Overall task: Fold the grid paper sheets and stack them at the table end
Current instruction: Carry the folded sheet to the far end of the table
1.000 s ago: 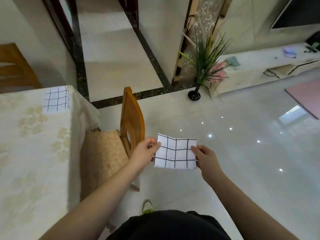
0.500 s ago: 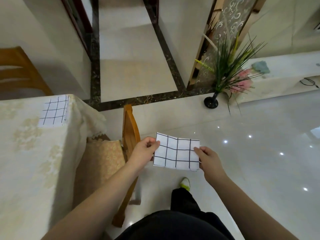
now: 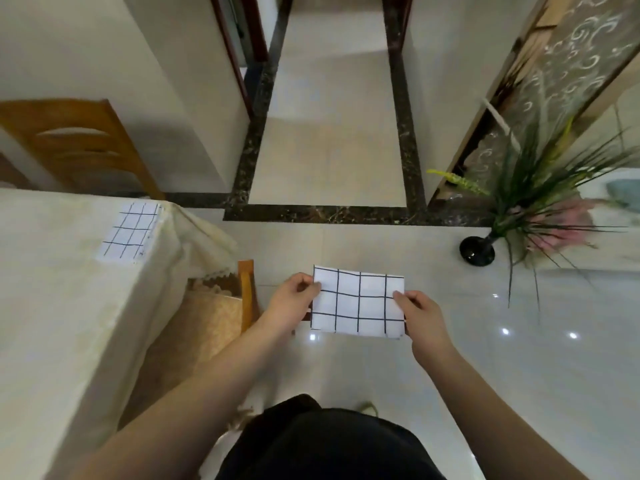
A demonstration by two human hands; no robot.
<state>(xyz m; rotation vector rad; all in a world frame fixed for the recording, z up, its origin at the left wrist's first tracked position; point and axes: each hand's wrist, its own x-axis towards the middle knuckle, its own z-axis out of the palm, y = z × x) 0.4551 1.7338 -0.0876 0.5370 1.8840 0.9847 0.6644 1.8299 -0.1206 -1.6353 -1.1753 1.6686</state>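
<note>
Two folded sheets are on record in the single head view. We note a white rectangular paper sheet with a black grid (image 3: 358,303) held in the air over the glossy pale tiled floor (image 3: 519,358), in front of our body and well apart from the worktop. Our left hand (image 3: 289,306) pinches its left edge between thumb and fingers; our right hand (image 3: 420,315) pinches its right edge the same way. We judge that the two-sided grip keeps the sheet taut and flat so its fold stays closed while it is carried.

A second white grid paper sheet, folded (image 3: 130,232), lies flat at the far corner of the worktop covered in a cream patterned cloth (image 3: 52,306), just beside the edge where the cloth drapes down. We take it to mark the stacking spot at the table end.

Between us and the worktop stands an orange-brown wooden chair with a tan woven seat cushion (image 3: 214,313), pushed in at the worktop's side. It stands between us and the stacking spot. A black vase of green grass-like stems and pink flowers (image 3: 479,249) stands on the floor to the right, clear of the work.

In our judgement the fold is done and the step in hand is delivery: the held sheet has to go left and forward to rest squarely on the other.
</note>
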